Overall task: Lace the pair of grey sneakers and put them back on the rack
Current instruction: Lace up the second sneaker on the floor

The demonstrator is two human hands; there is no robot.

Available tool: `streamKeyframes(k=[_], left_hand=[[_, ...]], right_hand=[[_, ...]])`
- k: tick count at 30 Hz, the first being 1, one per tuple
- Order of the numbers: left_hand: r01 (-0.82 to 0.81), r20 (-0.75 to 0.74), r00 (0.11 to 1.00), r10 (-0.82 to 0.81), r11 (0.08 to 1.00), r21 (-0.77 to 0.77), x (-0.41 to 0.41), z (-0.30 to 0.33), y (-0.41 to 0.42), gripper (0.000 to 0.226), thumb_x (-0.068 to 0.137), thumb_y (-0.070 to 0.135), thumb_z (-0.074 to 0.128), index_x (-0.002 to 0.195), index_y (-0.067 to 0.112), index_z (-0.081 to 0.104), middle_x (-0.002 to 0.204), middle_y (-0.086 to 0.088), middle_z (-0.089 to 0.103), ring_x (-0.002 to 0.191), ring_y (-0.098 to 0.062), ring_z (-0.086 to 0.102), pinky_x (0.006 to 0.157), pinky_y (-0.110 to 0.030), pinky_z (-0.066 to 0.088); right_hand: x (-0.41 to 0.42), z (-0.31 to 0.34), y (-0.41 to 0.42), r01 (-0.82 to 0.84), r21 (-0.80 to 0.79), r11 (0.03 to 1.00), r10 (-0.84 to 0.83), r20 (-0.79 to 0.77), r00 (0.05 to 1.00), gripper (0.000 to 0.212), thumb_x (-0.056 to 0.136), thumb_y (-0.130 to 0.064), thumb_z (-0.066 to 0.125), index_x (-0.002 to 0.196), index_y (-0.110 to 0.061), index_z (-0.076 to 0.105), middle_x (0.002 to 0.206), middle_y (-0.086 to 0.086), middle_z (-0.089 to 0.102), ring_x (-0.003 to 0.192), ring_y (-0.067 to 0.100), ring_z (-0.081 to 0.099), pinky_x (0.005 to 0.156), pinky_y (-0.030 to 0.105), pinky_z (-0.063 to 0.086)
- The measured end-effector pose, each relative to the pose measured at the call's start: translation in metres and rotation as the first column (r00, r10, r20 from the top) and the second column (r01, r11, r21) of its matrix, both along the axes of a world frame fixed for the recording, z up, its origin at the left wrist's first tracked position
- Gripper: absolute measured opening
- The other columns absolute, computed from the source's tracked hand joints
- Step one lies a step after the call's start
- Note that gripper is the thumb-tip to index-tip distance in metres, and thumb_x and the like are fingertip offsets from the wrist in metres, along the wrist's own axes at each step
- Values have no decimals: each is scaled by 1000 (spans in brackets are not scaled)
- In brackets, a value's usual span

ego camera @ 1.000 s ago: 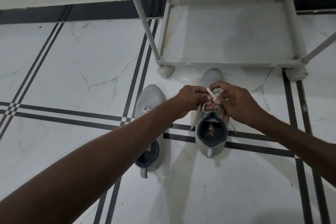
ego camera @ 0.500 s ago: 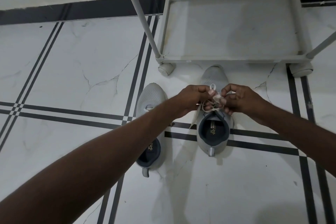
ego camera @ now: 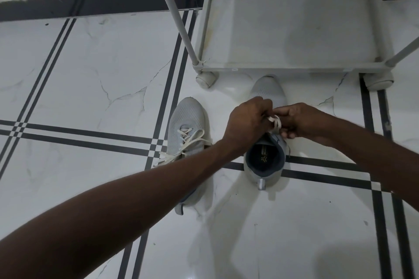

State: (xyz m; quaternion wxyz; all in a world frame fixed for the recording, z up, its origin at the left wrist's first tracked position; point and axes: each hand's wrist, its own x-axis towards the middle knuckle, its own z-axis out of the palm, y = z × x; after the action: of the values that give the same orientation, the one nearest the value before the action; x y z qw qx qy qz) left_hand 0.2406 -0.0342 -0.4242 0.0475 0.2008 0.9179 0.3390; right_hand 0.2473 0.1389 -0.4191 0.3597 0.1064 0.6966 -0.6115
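Note:
Two grey sneakers stand on the floor, toes toward the rack. The right sneaker [ego camera: 267,90] lies under both hands, its dark opening facing me. My left hand [ego camera: 246,123] and my right hand [ego camera: 299,121] meet over its tongue, each pinching the cream lace [ego camera: 275,123], which loops between the fingers. The left sneaker [ego camera: 188,120] sits beside it with its lace [ego camera: 186,142] through the eyelets and loose ends trailing to the left. My left forearm crosses over its heel. The grey shoe rack [ego camera: 283,67] stands just beyond the toes, its bottom shelf bare.
White marble floor tiles [ego camera: 90,75] with black inlay lines spread around. The rack's round feet [ego camera: 205,79] rest on the floor near the right sneaker's toe. A slanted rack pole [ego camera: 174,16] rises at upper centre. The wall base with a dark skirting [ego camera: 90,4] runs behind.
Both hands have stayed on the right sneaker's lace, shifting the loop between the fingers. My left forearm has moved so that the left sneaker's lace shows.

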Motion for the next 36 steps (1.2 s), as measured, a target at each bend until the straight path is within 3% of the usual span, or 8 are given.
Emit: streamKeyframes(k=[4, 8, 12, 16, 22, 26, 31, 36], left_hand=[[-106, 135, 986, 94, 991, 84, 0, -3, -1, 10, 73, 13, 74, 71, 8, 65, 77, -2, 64, 71, -19, 58, 64, -33, 47], [-151, 318, 942, 108, 982, 112, 10, -6, -15, 19, 72, 14, 81, 66, 11, 63, 73, 3, 66, 67, -13, 59, 63, -20, 44], [-260, 452, 874, 178, 957, 127, 15, -8, -31, 18, 73, 14, 80, 65, 13, 64, 72, -4, 73, 67, -17, 65, 68, -31, 53], [-410, 608, 754, 249, 901, 140, 21, -8, -60, 24, 77, 7, 78, 64, 14, 59, 78, -17, 75, 60, -19, 69, 55, -27, 54], [-518, 715, 635, 294, 848, 111, 25, -5, -66, 24, 80, -1, 75, 67, 6, 57, 78, -21, 69, 58, -24, 65, 44, -19, 51], [-425, 671, 691, 267, 902, 78, 23, -4, -63, 15, 80, 4, 74, 72, 8, 62, 80, -19, 73, 63, -20, 69, 72, -43, 64], [-107, 612, 783, 109, 993, -41, 18, 5, -57, 17, 82, 20, 74, 96, 11, 69, 82, -4, 76, 74, -23, 75, 75, -38, 63], [36, 429, 902, 50, 981, -191, 18, 4, -51, 11, 81, 20, 75, 88, 11, 74, 73, -6, 75, 59, -19, 69, 71, -36, 60]], right_hand=[[6, 2, 2, 106, 81, 991, -95, -125, 988, 15, 91, 1, 61, 93, -6, 74, 63, 9, 72, 54, 16, 64, 49, 17, 51], [14, -3, -5, 137, 471, 872, 113, -465, 878, 13, 84, -3, 70, 78, -13, 76, 51, -8, 67, 41, 2, 63, 47, 14, 51], [30, -13, -4, 131, 606, 785, 197, -445, 874, 23, 81, -3, 69, 65, -20, 66, 60, -2, 68, 55, 16, 66, 59, 34, 57], [30, -19, 24, 154, 670, 726, 187, -408, 893, 23, 72, 8, 71, 68, -14, 66, 68, 4, 69, 61, 16, 62, 47, 19, 41], [33, -39, 29, 139, 752, 645, 303, -418, 856, 24, 78, 2, 67, 68, -19, 62, 64, -2, 64, 63, 19, 57, 54, 25, 37], [36, -37, 29, 94, 739, 667, 317, -395, 862, 19, 84, -1, 66, 75, -18, 65, 66, -3, 63, 60, 13, 53, 51, 23, 33], [40, -31, 17, 104, 799, 593, 423, -418, 804, 5, 87, -22, 69, 91, -22, 71, 97, 0, 73, 87, 28, 64, 68, 31, 40], [40, -29, 14, 159, 824, 543, 517, -477, 711, 3, 85, -18, 70, 86, -20, 72, 108, 2, 71, 89, 30, 66, 65, 28, 38]])
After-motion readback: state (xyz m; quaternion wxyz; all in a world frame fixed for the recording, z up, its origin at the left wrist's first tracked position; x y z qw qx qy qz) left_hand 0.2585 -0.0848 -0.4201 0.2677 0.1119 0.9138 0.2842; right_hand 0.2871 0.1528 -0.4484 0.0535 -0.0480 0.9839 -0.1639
